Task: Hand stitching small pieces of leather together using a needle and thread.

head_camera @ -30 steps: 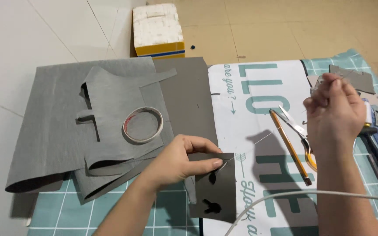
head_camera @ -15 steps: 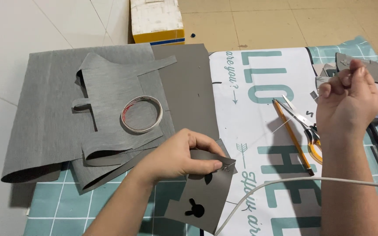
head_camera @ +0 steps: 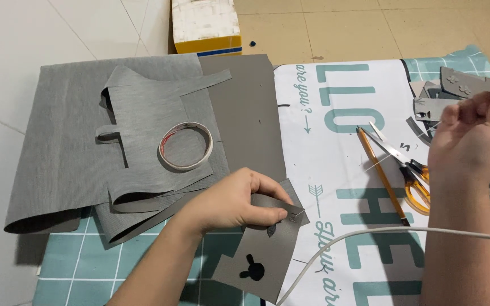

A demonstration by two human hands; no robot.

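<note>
My left hand (head_camera: 235, 201) pinches the upper edge of a small grey fabric piece (head_camera: 262, 255) that has rabbit-shaped cutouts. A thin pale thread (head_camera: 370, 168) runs from that piece up to my right hand (head_camera: 474, 139), which is raised at the right with its fingertips pinched together on the thread's end. Whether a needle is between those fingers is too small to tell. Orange-handled scissors (head_camera: 406, 167) and a pencil (head_camera: 382, 174) lie on the white printed sheet (head_camera: 336, 113) between my hands.
Large grey fabric sheets (head_camera: 69, 153) with cut shapes lie at the left, a tape ring (head_camera: 186, 146) on top. Several small grey cut pieces (head_camera: 449, 90) sit at the right. A white cable (head_camera: 370, 235) crosses the front. A teal cutting mat (head_camera: 114, 266) lies underneath; a white and yellow box (head_camera: 205, 25) stands behind.
My right hand has drawn further up and to the right, pulling the thread out longer. My left hand keeps its hold on the small grey piece, which has tilted slightly.
</note>
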